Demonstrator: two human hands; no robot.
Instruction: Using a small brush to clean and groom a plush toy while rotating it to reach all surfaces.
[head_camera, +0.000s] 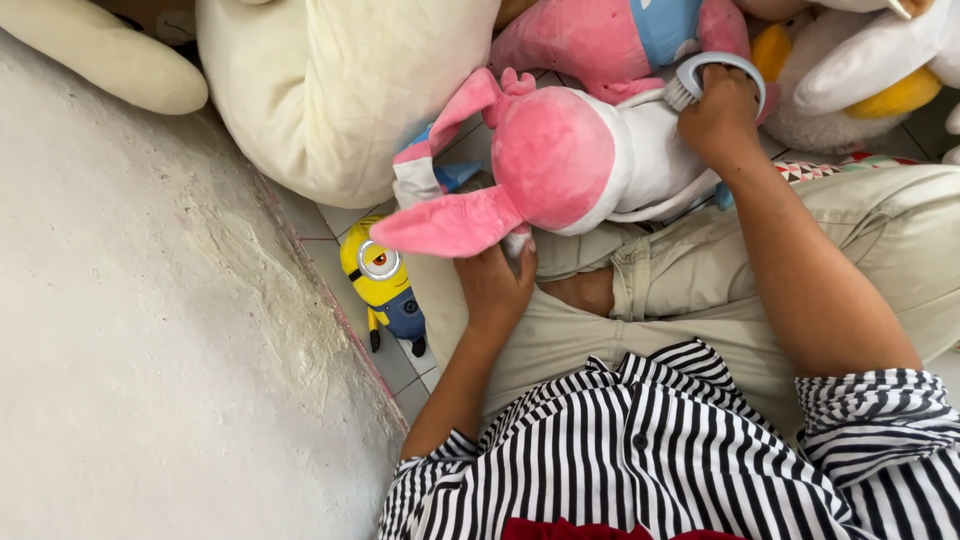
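Note:
A pink and white plush rabbit (570, 160) with long pink ears lies across my lap. My left hand (495, 285) grips it from below, under the head and the near ear. My right hand (718, 115) is closed on a round grey brush (700, 75) with a loop handle, pressed bristles-down against the rabbit's white body. My legs in beige trousers (700, 280) are crossed beneath the toy.
A big cream plush (340, 90) leans at the upper left beside a rough grey wall (130, 330). A small yellow and blue plush figure (385, 285) lies on the tiled floor. More pink, white and yellow plush toys (850, 70) are piled at the top right.

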